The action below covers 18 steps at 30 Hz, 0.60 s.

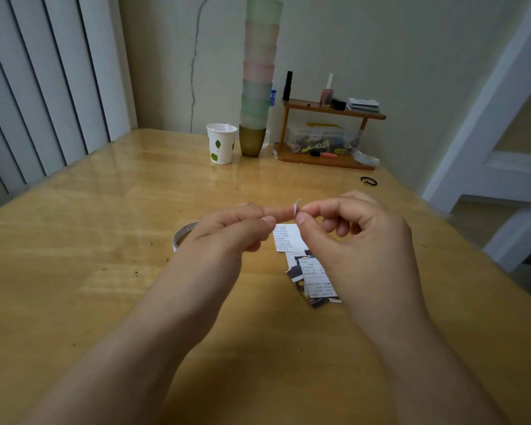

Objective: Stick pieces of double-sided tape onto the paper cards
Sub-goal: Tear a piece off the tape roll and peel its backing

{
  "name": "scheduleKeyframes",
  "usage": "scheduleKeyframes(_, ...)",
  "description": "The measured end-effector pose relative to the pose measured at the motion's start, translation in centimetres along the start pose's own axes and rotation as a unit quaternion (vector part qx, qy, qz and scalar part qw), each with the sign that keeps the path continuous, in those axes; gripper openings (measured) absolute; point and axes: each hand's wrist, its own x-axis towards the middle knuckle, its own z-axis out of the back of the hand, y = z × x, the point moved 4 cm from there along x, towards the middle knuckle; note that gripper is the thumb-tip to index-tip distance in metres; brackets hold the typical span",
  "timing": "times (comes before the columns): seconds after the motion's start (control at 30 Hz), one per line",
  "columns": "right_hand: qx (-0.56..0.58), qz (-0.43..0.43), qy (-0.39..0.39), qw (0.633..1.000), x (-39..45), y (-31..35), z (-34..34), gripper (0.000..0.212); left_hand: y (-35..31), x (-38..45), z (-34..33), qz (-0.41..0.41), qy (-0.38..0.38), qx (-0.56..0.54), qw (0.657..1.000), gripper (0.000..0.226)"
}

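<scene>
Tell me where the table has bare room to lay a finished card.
Bare wood lies left of the tape roll, and between the hands and the paper cup. It is crowded at the paper cards and the shelf.

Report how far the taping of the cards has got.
Done: nothing that shows; no tape is visible on the paper cards, which lie printed side up in a loose overlapping pile on the table.
In hand: the left hand and right hand pinch a small tape piece above the cards.
Left: pressing it onto a card, then taking more from the tape roll.
</scene>
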Motion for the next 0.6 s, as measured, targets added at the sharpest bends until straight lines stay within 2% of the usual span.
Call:
scheduleKeyframes(0.17, -0.019, 0.017, -0.003, 1.0, -0.09, 0.14, -0.01, 0.019, 0.0, -0.11, -0.07, 0.001, 0.003, 0.013, 1.0, 0.031)
scheduleKeyframes(0.3, -0.042, 0.038, -0.018, 0.998, -0.2, 0.16, -0.13, 0.024, -0.26, -0.29, -0.41, -0.022, 0.01, 0.075, 0.997, 0.027)
scheduleKeyframes(0.37, -0.062, 0.053, -0.029, 0.996, -0.3, 0.11, -0.26, 0.018, -0.28, -0.37, -0.42, -0.025, 0.006, 0.11, 0.994, 0.023)
scheduleKeyframes(0.43, -0.08, 0.06, -0.034, 0.994, -0.36, -0.01, -0.35, 0.008, -0.16, -0.44, -0.28, -0.028, 0.001, 0.13, 0.991, 0.028)
scheduleKeyframes(0.6, -0.084, 0.064, -0.03, 0.994, -0.36, -0.04, -0.48, 0.006, -0.2, -0.4, -0.3, -0.026, 0.001, 0.141, 0.99, 0.025)
